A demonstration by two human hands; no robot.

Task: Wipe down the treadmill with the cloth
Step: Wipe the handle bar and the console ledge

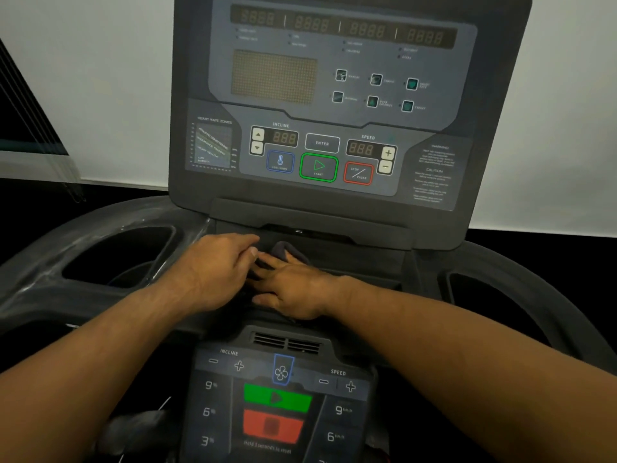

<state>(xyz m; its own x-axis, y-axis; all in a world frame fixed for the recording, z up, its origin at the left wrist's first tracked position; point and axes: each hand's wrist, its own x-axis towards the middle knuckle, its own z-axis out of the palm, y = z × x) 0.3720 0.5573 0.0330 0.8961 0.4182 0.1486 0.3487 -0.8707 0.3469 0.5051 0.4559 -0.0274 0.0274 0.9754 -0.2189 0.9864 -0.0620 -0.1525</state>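
Nearest to me is the treadmill's (367, 259) lower keypad (213, 409), a smooth, glossy panel with pale numerals down both sides. A flat green button (277, 397) sits above a red one (272, 426) in its middle. Just beyond it is a narrow grille of dark vent slats (287, 342). Two bare forearms reach in over the keypad and meet on the matte black ledge under the display. The left hand (217, 265) lies palm down, its fingers stretched out loosely and gripping nothing, the tips touching the fingers of the other hand. The right hand (293, 290) is flat, its fingers spread and straight, pressing on the cloth (283, 249). The cloth is a soft, dark grey rag, bunched up on the middle of the ledge. A rounded fold of it pokes out just past the right fingertips on the far side. To the left, a deep, rounded cup holder (123, 252) is moulded into scuffed, dusty grey plastic. Farther back the upright console (320, 105) rises, slick and faintly reflective, with dull amber digit displays and a dotted rectangular screen. Behind it stands a plain pale wall (93, 78).
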